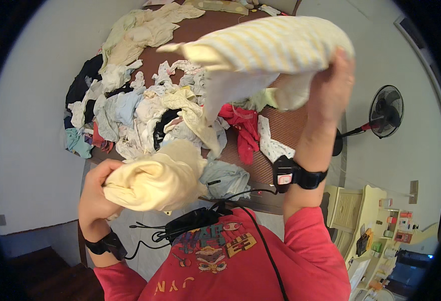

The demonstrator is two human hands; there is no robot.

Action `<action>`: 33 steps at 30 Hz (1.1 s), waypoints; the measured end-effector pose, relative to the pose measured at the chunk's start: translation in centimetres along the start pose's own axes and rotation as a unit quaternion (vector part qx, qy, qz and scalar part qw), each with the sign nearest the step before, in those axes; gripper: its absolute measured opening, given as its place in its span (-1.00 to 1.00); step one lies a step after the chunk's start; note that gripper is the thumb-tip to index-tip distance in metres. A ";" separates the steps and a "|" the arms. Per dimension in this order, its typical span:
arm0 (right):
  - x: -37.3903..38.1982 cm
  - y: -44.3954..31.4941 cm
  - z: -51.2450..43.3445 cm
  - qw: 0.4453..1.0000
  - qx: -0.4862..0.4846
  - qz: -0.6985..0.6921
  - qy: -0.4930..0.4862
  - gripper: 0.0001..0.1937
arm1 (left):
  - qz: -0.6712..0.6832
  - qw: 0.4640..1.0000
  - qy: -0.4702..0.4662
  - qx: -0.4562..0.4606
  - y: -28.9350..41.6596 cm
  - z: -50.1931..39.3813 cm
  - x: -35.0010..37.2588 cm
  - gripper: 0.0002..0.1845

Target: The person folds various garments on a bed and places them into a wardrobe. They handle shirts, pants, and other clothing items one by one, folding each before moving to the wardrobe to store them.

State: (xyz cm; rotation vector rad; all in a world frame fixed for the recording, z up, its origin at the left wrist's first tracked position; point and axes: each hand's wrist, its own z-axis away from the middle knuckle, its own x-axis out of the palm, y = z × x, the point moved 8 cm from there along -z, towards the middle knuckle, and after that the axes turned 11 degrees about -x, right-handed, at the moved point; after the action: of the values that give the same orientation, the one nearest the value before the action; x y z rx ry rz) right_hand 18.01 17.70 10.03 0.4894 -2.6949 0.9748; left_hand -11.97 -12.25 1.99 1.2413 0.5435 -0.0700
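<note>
My left hand point(101, 192), low on the left, grips a bunched pale yellow cloth garment point(156, 180). Raised at the upper right, my right hand point(331, 90) holds a yellow-and-white striped garment point(265, 45), which stretches leftward through the air and looks slightly blurred. White fabric point(239, 90) hangs below the stripes. Beneath both hands, a large heap of mixed clothes point(149, 109) covers part of a brown woven mat point(284, 124). A red garment point(243, 128) and a white patterned one point(271, 143) lie at the heap's right side. Part of the heap is hidden behind the held garments.
A light blue garment point(224, 178) lies at the near edge of the mat. To the right stands a black fan point(386, 111). A cream dresser point(356, 210) holds small items at lower right. Black cables point(258, 233) run from my wrist bands across my chest.
</note>
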 end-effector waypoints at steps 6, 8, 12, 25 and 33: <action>-8.0 -8.3 0.0 0.977 -0.089 0.065 0.181 -0.73 | -0.062 0.984 -0.121 0.111 4.8 -2.8 6.2 -0.56; -9.6 -10.9 0.8 0.962 -0.093 0.109 0.230 -0.57 | -0.022 0.976 -0.183 0.115 5.9 -3.8 8.6 -0.57; -11.2 -15.2 2.2 0.957 -0.091 0.169 0.219 -0.54 | 0.081 0.955 -0.277 0.069 7.1 -7.6 12.9 -0.55; -22.6 -14.1 6.8 0.943 0.047 0.273 0.183 -0.40 | -0.246 0.961 0.013 0.128 -6.7 -35.0 31.8 -0.48; -15.1 -2.4 11.3 0.880 0.074 0.363 -0.298 -0.86 | 0.224 0.872 -0.420 -0.109 2.2 -24.8 35.8 -0.34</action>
State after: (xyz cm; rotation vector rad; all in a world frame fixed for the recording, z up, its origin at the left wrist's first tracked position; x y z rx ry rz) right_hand 31.58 12.04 -1.97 -0.3137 -3.4784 1.3972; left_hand 11.18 19.57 -16.73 0.9639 -0.4899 -0.1429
